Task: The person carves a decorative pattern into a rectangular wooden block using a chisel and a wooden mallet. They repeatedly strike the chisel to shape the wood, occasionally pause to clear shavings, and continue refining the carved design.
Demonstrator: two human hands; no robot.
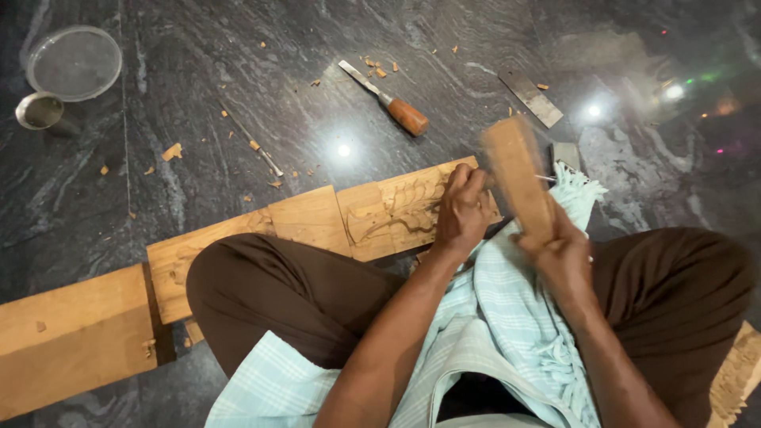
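A long wooden plank (pixel 309 218) with a carved pattern lies on the dark stone floor across my crossed legs. My left hand (pixel 462 210) is closed around a carving tool that presses on the carved part (pixel 400 210); the tool itself is mostly hidden by the fingers. My right hand (pixel 559 250) grips a wooden mallet (pixel 517 176), raised and blurred just right of the left hand.
A chisel with an orange wooden handle (pixel 388 101), a flat metal blade (pixel 529 97) and a thin rod (pixel 254 143) lie on the floor beyond the plank among wood chips. A metal cup (pixel 40 111) and a round lid (pixel 74 62) sit far left. A thick wood block (pixel 75 337) lies at left.
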